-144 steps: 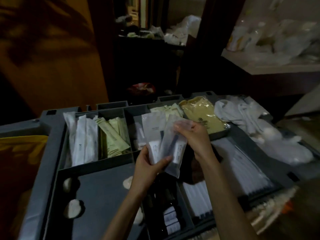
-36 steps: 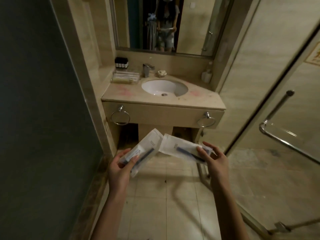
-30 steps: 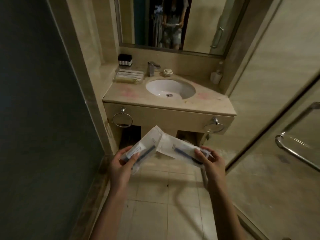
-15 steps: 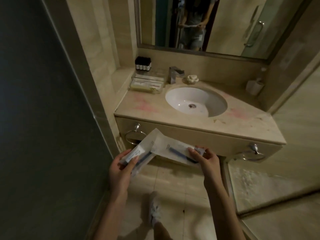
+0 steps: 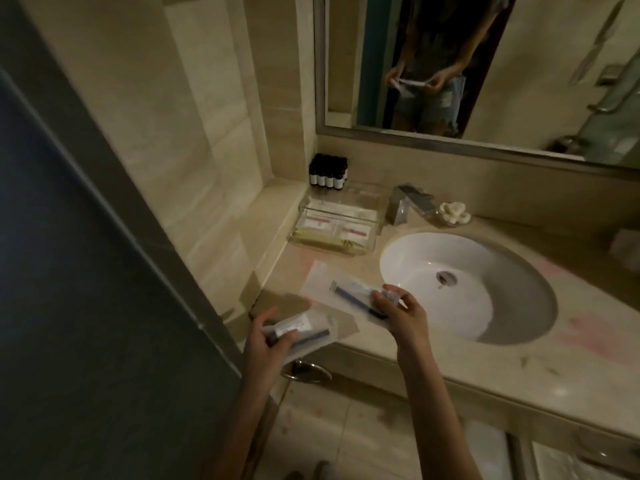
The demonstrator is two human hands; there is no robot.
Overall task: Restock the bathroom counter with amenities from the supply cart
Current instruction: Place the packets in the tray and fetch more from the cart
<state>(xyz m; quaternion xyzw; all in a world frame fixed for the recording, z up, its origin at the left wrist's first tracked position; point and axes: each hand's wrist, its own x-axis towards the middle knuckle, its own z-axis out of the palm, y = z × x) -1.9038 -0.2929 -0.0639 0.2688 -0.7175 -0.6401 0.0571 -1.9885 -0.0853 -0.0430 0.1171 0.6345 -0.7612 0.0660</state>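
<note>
Over the near left corner of the worktop (image 5: 519,362), my left grip (image 5: 266,344) is closed round one toothbrush packet (image 5: 304,336). My right grip (image 5: 401,315) pinches the right end of a second packet (image 5: 341,289), held over the worktop between the basin (image 5: 485,306) and the clear tray (image 5: 334,230).

Judged handling: light, limp, slippery film over a stiff handle. Hold across the handle, not the bare film.

Half a second ago both packets overlapped below the worktop's front edge. They are now apart and above it.
</note>
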